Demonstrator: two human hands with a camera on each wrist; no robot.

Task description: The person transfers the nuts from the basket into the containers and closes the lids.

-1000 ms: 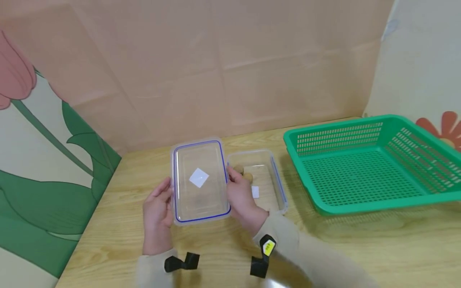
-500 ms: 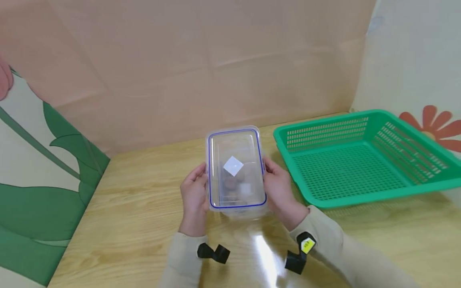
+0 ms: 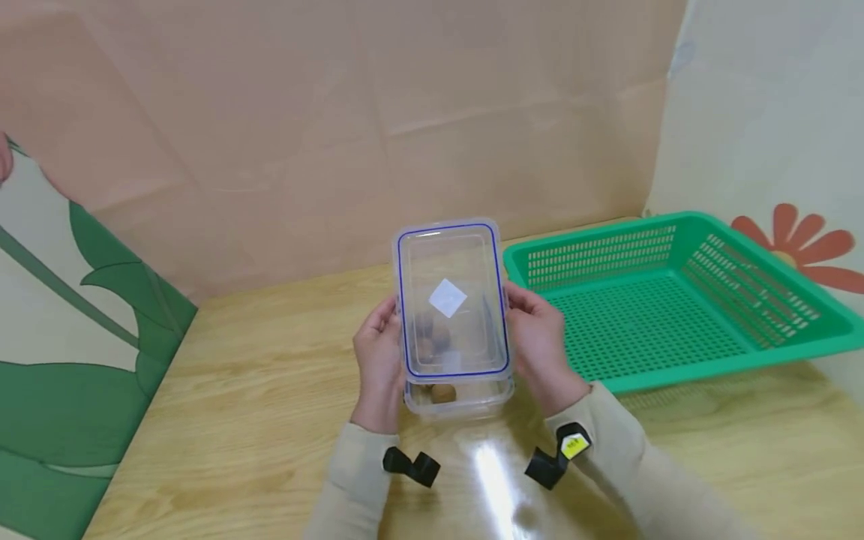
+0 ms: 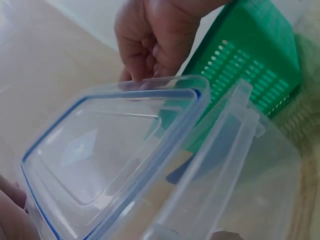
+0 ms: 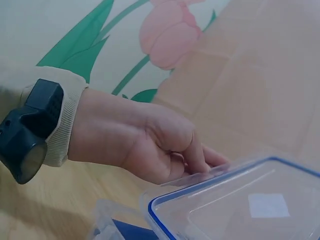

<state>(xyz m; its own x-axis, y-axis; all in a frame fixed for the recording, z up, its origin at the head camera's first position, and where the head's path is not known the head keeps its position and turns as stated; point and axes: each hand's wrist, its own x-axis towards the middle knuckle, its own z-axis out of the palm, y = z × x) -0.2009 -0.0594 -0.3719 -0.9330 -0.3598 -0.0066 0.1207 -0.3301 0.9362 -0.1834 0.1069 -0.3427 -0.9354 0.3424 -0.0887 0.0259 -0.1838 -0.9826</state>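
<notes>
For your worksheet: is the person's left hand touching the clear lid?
Touching. The right wrist view shows the left hand with fingertips pinching the lid at its edge.

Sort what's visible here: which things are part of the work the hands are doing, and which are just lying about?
In use:
- clear lid, held by left hand and right hand
- clear container beneath it
- small brown items inside

Lying about:
- green basket
- wooden table

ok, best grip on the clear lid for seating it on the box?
Probably by its two long edges, one hand from each side, as the left hand and right hand do now. The lid is flat and rectangular, hovering over the container, so side pinches keep it level.
</notes>
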